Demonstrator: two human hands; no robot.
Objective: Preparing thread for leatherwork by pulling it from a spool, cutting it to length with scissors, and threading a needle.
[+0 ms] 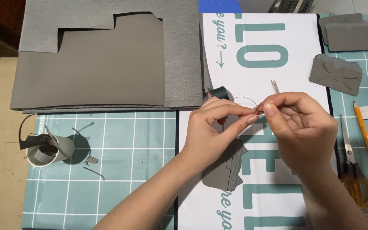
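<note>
Both hands pinch together on one thread (244, 100) — left hand (211, 127), right hand (303, 127) — needle hidden; one spool (219, 92) half-covered.

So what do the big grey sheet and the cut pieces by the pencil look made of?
Grey sheet: likely faux leather or coated fabric, matte, smooth face, woven-looking backing at the edges. Cut pieces: same grey material, apparently, with creased folds. Pencil: wood, painted orange.

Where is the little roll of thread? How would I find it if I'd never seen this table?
Start at the big stack of grey fabric sheets at the table's far left. At its lower right corner, on the white sheet with teal letters, stands a small dark green spool of thread, just beyond the left hand. It is the only round, dark thing there, and a thin thread curls from it to the fingertips.
</note>
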